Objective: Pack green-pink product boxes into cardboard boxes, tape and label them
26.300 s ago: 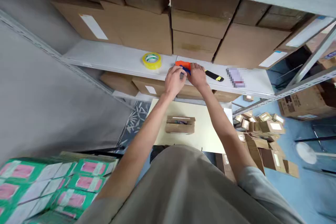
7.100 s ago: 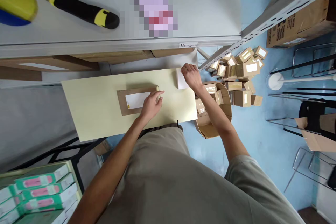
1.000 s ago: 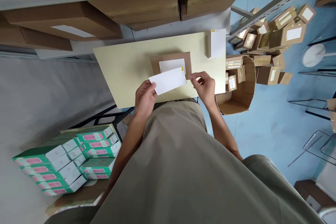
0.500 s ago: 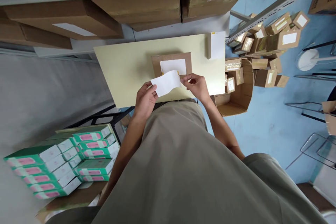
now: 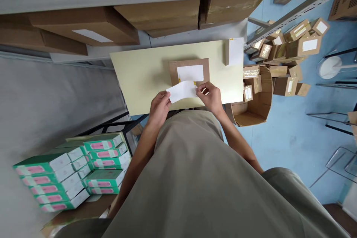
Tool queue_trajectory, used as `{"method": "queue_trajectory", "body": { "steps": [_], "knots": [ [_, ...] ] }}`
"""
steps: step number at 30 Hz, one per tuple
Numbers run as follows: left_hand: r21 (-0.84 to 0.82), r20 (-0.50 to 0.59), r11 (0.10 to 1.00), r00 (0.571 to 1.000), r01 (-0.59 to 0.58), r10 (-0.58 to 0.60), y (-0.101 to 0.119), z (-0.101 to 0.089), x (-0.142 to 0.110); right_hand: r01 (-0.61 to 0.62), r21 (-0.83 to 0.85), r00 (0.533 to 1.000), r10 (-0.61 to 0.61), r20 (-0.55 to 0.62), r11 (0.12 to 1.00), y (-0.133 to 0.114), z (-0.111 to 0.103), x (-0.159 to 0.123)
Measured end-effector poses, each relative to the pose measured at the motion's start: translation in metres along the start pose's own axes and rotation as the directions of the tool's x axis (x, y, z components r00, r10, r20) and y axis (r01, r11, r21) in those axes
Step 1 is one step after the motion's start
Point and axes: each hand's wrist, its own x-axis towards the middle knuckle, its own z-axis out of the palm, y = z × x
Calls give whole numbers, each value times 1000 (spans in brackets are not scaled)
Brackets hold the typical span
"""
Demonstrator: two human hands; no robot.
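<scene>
My left hand (image 5: 159,106) pinches the left end of a white paper sheet (image 5: 182,91), and my right hand (image 5: 211,96) pinches its right end, so the sheet bows between them. Just beyond it a flat brown cardboard box (image 5: 189,70) with a white label lies on the pale yellow table (image 5: 139,78). Both hands hover over the table's near edge.
A stack of white labels (image 5: 234,51) sits at the table's far right corner. An open carton (image 5: 256,104) and many small taped boxes (image 5: 290,52) lie on the blue floor to the right. Green-and-pink boxes (image 5: 72,171) are stacked at lower left. Large cartons (image 5: 156,15) fill the shelf beyond.
My right hand has closed in on the sheet's right end; the sheet went from flat, held only on the left, to bowed and shorter between both hands.
</scene>
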Motion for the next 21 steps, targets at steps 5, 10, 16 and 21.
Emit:
{"method": "queue_trajectory", "body": {
  "steps": [5, 10, 16, 21],
  "knots": [
    [52, -66, 998, 997, 43, -39, -20, -9, 15, 259, -95, 939, -228, 260, 961, -25, 22, -45],
    [102, 8, 994, 999, 41, -42, -28, -13, 17, 369, -203, 900, -294, 321, 907, -40, 24, -67],
    [251, -68, 965, 994, -70, 89, -27, -13, 38, 137, -37, 982, -131, 134, 990, -15, 2, -22],
    [362, -85, 922, 980, -136, 178, -13, 5, 85, -65, 87, 997, 61, 54, 994, 33, -11, 55]
  ]
}}
